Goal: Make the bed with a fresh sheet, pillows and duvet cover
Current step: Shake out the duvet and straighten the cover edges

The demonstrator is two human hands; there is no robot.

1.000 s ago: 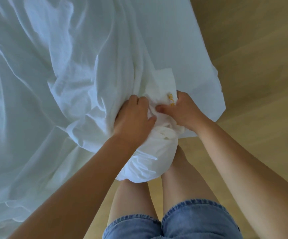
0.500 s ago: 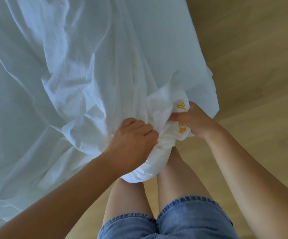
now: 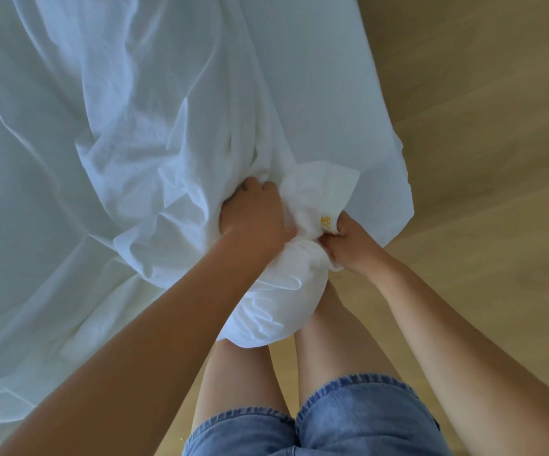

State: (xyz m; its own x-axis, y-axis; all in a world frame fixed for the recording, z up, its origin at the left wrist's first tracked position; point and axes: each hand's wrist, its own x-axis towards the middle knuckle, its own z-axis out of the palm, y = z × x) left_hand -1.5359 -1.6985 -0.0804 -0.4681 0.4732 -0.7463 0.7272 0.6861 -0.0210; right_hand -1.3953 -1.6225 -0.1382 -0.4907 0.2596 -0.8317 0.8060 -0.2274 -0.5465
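A rumpled white duvet cover [image 3: 108,166] spreads over the bed and hangs off its near corner. At that corner the cloth is bunched into a stuffed bulge [image 3: 279,301] that hangs in front of my knees. My left hand [image 3: 253,218] grips a fistful of the gathered cloth just above the bulge. My right hand [image 3: 348,245] pinches a white flap [image 3: 324,192] with yellow embroidered marks, close beside my left hand. What fills the bulge is hidden inside the cloth.
The flat white bed corner [image 3: 348,133] lies beyond my hands. Light wooden floor [image 3: 480,159] runs along the right side and under my legs. I stand at the bed's corner in denim shorts [image 3: 332,422].
My right hand has drawn in toward my left, and the flap with yellow marks has folded down so that less of the marks shows. My left hand keeps its grip on the bunch.
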